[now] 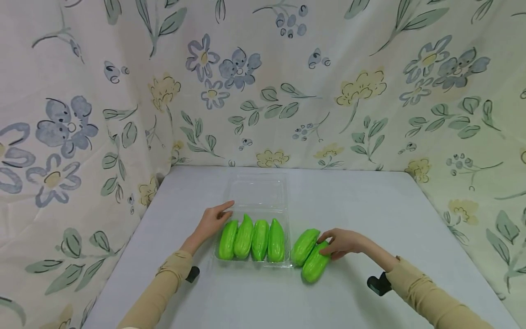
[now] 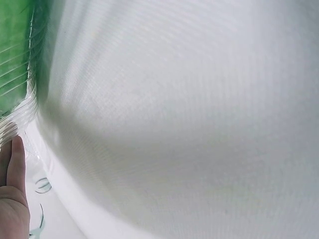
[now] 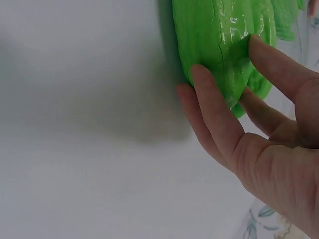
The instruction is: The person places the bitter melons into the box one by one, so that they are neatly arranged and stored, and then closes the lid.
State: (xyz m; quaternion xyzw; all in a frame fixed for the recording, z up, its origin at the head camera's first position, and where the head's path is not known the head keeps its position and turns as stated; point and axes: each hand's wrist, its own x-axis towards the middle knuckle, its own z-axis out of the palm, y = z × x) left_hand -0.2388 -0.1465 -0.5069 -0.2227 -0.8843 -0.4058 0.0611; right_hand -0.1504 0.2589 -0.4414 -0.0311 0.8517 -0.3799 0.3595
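Note:
Several glossy green ridged vegetables (image 1: 260, 240), long and pointed at one end, lie side by side in a clear plastic box (image 1: 263, 264). Its lid (image 1: 256, 192) is folded back, away from me. With its fingers fairly straight, my left hand (image 1: 213, 220) touches the box at its back left corner; the left wrist view catches only part of this hand (image 2: 12, 199). Two more such vegetables lie on the table right of the box. My right hand (image 1: 343, 242) holds the pointed end of the nearer one (image 3: 214, 45), thumb and fingers on its sides. The other vegetable (image 1: 305, 246) lies against it.
A white table (image 1: 370, 205) carries everything. Floral cloth (image 1: 271, 114) hangs behind it and on both sides. A dark piece (image 1: 379, 284) shows by the right sleeve and another (image 1: 192, 274) by the left sleeve.

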